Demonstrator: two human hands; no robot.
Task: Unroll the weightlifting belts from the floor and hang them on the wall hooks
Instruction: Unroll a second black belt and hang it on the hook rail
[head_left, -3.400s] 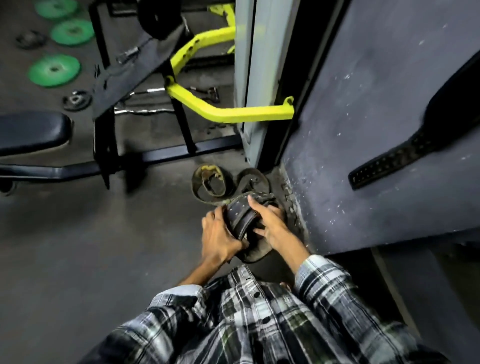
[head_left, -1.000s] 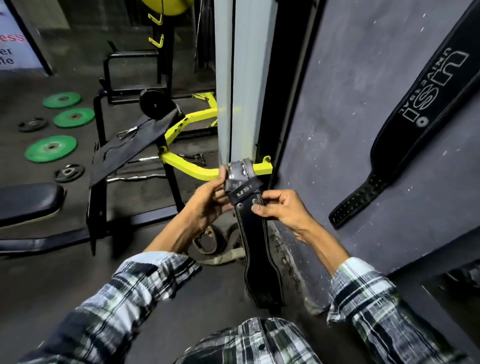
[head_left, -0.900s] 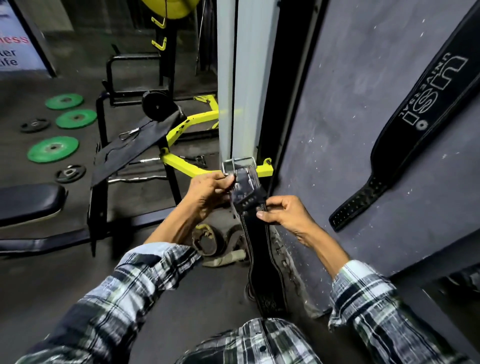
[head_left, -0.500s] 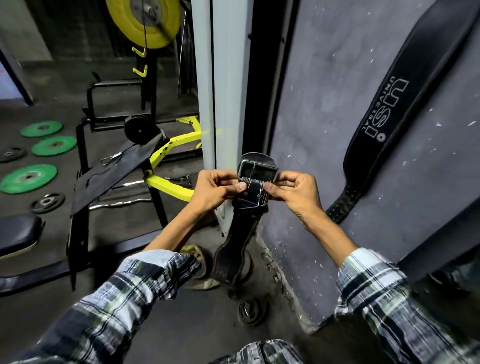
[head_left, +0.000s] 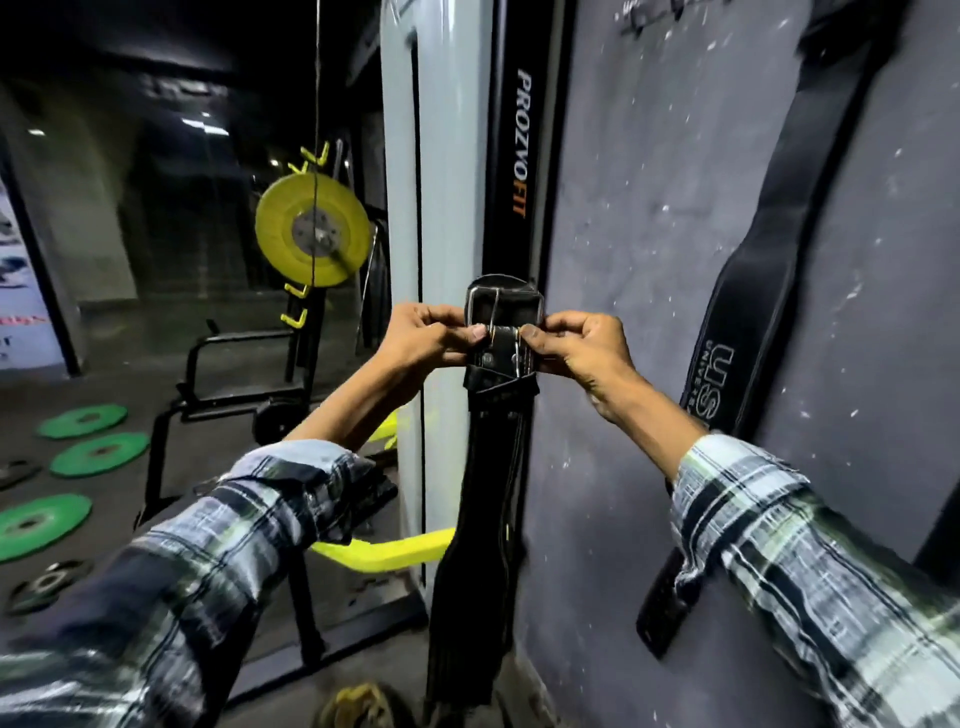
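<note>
A black leather weightlifting belt (head_left: 488, 499) hangs straight down in front of me, unrolled, its steel buckle (head_left: 503, 304) at the top. My left hand (head_left: 426, 338) pinches the buckle end from the left and my right hand (head_left: 582, 345) pinches it from the right, at chest height beside the grey wall (head_left: 623, 260). A second black belt (head_left: 769, 291) with white lettering hangs on that wall to the right. A rolled belt (head_left: 358, 701) with yellow edging lies on the floor at the bottom edge. Dark fittings that may be hooks (head_left: 654, 15) show blurred at the wall's top.
A white machine column (head_left: 441, 156) with a black upright stands just left of the wall. Yellow frame arms (head_left: 384, 553), a yellow weight plate (head_left: 311, 231) and a black rack stand to the left. Green plates (head_left: 78, 447) lie on the floor.
The belt was lifted from the floor, unrolled, and raised with both hands at its buckle end. My view has tilted up, showing more of the wall and the hanging belt.
</note>
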